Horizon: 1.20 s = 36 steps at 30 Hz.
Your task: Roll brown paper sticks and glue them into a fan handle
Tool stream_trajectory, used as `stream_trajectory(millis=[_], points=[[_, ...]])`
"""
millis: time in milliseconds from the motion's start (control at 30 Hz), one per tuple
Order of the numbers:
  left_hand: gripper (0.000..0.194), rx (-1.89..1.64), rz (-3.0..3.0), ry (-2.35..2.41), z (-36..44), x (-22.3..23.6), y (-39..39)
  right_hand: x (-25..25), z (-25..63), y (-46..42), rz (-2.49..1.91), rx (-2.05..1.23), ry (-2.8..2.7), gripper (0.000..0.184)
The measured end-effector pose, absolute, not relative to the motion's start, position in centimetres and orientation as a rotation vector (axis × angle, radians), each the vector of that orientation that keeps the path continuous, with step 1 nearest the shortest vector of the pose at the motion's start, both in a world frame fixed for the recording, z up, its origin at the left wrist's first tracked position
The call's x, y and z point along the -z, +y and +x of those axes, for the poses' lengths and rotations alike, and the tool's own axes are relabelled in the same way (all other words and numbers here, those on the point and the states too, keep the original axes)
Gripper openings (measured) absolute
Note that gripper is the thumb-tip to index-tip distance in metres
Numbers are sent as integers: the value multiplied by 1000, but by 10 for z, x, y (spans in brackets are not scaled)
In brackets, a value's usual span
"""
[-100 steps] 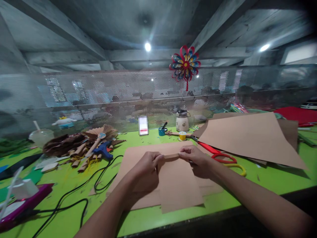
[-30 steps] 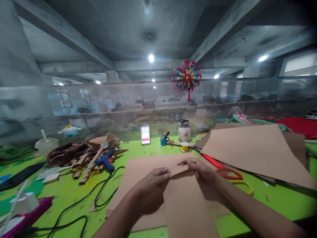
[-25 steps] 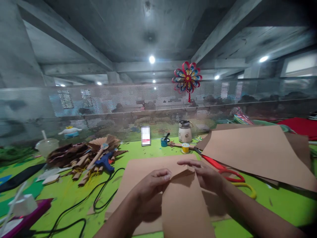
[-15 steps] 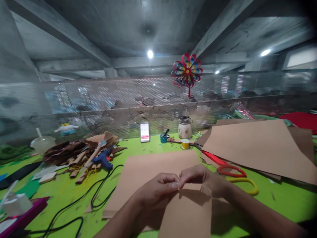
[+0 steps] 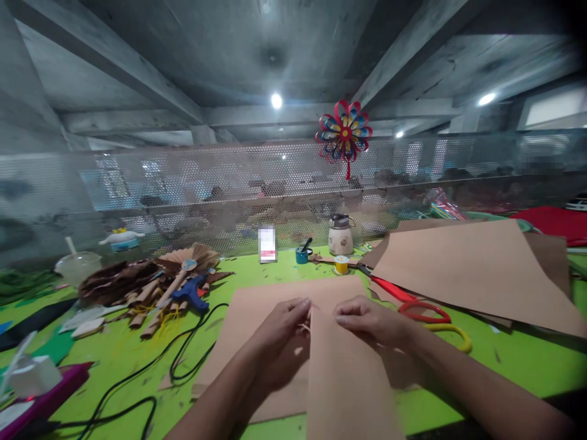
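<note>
Left grip [image 5: 285,330] is pinching the brown sheet [image 5: 348,391] near its far left corner; right grip [image 5: 373,322] is pinching its far edge. Sheet is sloping over wider paper [image 5: 275,294] on the table [image 5: 523,360]

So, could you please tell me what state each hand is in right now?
Left hand: fingers curled at the brown paper's upper left edge; firm grip cannot be told.
Right hand: closed, pinching the same paper's upper right side.
</note>
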<state>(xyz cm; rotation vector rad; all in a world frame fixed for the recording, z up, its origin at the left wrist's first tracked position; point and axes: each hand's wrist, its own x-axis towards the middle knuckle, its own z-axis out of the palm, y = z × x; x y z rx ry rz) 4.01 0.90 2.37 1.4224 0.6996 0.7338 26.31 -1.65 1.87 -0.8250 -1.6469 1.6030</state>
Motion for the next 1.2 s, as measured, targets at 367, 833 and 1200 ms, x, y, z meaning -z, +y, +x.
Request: stream_trajectory(millis=[367,833,1200], points=[[29,-598,1432,790,50,-15,-12,-7,251,-27,-1167,-1109,-1982,28],[26,-663,2218,1108,34,-18,-6,-33,252,-31,-1221,-615,-2206,16],[15,-663,2426,1028,35,-16,9,5,248,-8,-1119,-231,-2321,15]])
